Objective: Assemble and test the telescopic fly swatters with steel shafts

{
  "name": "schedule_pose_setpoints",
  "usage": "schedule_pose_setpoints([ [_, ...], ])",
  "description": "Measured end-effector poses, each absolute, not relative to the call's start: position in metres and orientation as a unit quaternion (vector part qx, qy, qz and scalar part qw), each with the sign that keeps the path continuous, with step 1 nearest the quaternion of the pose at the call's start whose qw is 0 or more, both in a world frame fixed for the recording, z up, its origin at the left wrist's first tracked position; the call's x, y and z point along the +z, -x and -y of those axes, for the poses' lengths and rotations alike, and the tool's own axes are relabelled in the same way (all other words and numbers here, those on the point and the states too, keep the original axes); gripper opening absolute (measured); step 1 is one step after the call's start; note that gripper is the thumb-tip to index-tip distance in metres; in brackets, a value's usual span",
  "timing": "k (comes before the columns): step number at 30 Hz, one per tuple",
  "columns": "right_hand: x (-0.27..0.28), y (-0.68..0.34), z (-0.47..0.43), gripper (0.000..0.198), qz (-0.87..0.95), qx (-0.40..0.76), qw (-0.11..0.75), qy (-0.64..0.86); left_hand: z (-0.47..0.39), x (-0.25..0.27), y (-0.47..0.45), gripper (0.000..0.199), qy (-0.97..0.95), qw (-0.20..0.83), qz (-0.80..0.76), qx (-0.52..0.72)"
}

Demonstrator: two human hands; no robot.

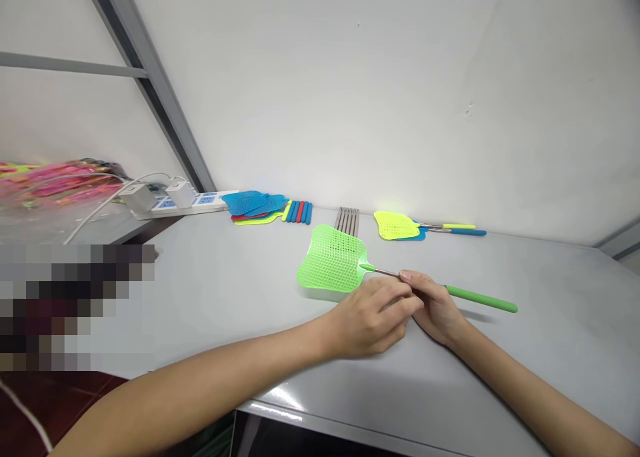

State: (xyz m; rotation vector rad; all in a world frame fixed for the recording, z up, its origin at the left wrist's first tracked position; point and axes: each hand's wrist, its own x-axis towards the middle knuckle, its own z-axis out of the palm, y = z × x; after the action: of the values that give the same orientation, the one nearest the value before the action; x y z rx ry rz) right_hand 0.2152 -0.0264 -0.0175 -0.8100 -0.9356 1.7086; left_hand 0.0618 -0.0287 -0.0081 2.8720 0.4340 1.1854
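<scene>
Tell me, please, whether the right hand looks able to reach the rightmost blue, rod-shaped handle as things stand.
Probably not yet: the right hand holds the green plastic mesh swatter. If freed, it likely could; nothing else visible blocks the way to the blue handle.

The right grip (437,310) holds a green flyswatter (333,260) above the table (225,277).

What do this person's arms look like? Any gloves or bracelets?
The left grip and right grip are human hands without visible gloves. The left forearm and right forearm taper toward wrists with no watch or bracelet in sight. No sleeve clearly shows.
</scene>
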Motion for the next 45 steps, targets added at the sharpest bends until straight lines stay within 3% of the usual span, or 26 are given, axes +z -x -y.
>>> schedule_pose_setpoints([
  [14, -0.022, -0.217, 0.024, 0.024, 0.412, 0.704, 0.480, 0.322, 0.026, -0.007, -0.062, 0.034, -0.904, 0.001, -0.302, 0.301],
  [45, -0.021, -0.215, 0.024, 0.025, 0.414, 0.700, 0.472, 0.340, 0.012, -0.011, -0.058, 0.039, -0.911, -0.022, -0.291, 0.292],
])
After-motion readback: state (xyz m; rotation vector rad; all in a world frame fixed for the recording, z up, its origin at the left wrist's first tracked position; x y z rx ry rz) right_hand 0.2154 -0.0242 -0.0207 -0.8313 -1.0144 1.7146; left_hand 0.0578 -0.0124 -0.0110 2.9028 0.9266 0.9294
